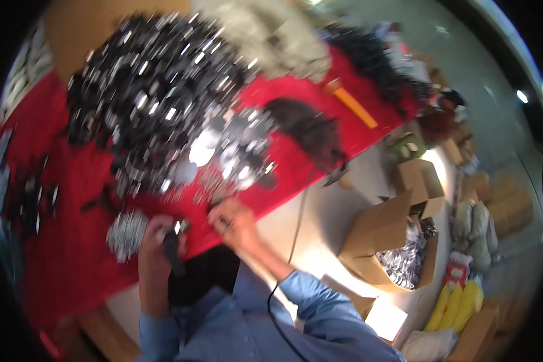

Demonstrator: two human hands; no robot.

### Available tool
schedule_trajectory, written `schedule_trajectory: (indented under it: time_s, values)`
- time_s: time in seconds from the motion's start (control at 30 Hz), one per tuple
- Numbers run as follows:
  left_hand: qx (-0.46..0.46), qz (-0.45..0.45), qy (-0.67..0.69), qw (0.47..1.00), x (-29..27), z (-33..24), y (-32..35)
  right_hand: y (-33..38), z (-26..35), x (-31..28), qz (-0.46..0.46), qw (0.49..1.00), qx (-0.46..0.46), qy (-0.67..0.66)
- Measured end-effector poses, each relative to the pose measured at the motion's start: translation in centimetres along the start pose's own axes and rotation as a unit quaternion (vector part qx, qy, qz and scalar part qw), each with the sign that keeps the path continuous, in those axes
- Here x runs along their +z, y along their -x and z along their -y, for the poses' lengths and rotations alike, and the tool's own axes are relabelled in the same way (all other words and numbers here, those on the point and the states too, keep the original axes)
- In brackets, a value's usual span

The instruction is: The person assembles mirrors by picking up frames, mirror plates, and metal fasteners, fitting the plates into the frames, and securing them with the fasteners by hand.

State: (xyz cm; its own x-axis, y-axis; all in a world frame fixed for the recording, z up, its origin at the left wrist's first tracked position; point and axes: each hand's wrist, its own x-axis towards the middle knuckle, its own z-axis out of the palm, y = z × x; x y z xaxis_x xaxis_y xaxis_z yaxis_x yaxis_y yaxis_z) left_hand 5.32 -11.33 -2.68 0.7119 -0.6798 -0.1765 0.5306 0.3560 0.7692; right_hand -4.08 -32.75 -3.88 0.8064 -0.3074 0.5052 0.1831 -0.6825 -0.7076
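Low centre of the frame: a dark, slim tool, blurred, gripped upright in the clenched left hand, a small shiny metal piece at its top. Just right of it, the right hand, fingers curled around something too small and blurred to make out, resting at the near edge of a red-covered table. Immediately left of the left hand, a small cluster of silvery parts on the red cloth. Above both hands, across the upper centre, a large heap of black and shiny metal pieces, brightest near its lower right. To the right of that heap, a dark tangled bundle and an orange stick-shaped object. Lower centre: blue sleeves and a thin black cable. Right of the frame, on the floor: open cardboard boxes, one filled with silvery parts, and yellow packages at the lower right.
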Motion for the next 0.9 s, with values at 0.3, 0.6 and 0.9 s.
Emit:
schedule_trajectory:
  time_s: [0.3, 0.6, 0.9]
  values:
    - [-0.006, 0.019, 0.082, 0.996, -0.7, 0.1, 0.7, -0.1, -0.4, 0.6, 0.051, 0.970, 0.210, -0.110]
    - [-0.024, 0.025, 0.114, 0.993, -0.3, 0.3, 0.6, 0.2, -0.5, 0.8, 0.033, 0.946, 0.254, -0.200]
    - [-0.063, -0.007, 0.139, 0.988, 0.5, 0.7, 0.3, -1.1, 3.8, -0.5, 0.023, 0.941, 0.259, -0.217]
